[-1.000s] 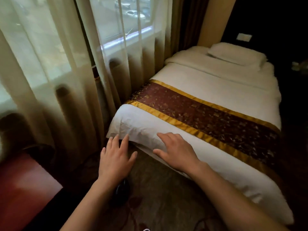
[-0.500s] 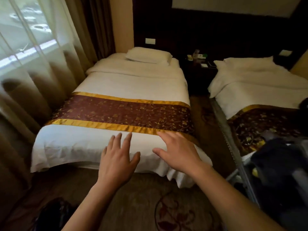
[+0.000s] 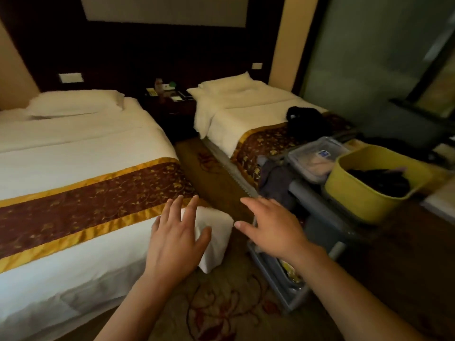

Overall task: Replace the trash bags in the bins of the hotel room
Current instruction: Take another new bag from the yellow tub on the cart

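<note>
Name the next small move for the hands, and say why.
Probably reach the right hand toward the yellow tub on the grey cart: it and the left hand are open and empty, and the tub holds dark material, possibly bags. No bin shows.

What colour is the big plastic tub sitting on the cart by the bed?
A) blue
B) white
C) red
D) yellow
D: the plastic tub on the grey cart has yellow walls, with something dark and crumpled lying inside it.
</note>
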`<state>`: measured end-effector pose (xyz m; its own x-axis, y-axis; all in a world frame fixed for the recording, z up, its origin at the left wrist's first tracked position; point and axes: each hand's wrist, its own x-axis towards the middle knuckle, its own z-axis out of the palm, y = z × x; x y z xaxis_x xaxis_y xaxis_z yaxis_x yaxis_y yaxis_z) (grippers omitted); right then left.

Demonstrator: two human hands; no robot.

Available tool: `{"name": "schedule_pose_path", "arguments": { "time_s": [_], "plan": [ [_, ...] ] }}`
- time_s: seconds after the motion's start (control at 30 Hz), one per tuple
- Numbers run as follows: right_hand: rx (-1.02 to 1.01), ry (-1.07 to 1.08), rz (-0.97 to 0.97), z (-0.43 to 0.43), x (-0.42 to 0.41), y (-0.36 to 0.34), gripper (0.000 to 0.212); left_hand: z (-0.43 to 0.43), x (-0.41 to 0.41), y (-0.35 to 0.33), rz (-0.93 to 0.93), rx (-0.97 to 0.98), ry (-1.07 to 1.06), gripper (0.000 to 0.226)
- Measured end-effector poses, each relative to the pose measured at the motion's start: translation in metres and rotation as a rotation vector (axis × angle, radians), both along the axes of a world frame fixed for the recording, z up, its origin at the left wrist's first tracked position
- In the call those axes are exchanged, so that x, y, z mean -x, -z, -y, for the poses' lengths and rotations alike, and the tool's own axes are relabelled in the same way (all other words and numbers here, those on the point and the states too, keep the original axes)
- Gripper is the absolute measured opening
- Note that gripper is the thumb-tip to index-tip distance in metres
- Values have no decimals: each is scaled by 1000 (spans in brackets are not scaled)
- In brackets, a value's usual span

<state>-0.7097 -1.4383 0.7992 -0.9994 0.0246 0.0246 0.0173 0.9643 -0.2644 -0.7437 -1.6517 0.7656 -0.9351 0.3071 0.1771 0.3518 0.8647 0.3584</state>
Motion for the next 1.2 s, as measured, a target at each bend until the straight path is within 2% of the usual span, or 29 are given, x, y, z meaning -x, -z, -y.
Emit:
{"name": "schedule_pose_path", "arguments": {
  "time_s": [0.3, 0.47, 0.77, 0.9, 1.2],
  "plan": [
    [23, 252, -85, -76, -89, -13, 60, -97, -37, -16, -81, -22, 260, 72],
    [18, 324, -148, -140, -124, -24, 59, -167, -62, -28, -113, -58, 322, 75],
    [-34, 317, -189, -294, -176, -41, 49, -324, -110, -40, -124, -89, 296, 75],
    [-43, 308, -169, -354, -191, -43, 51, -375, -123, -41, -126, -80, 285, 74],
    [-36, 302, -174, -451, -151, -43, 49, -471, -73, -49, -201, 7, 219, 77]
  ]
}}
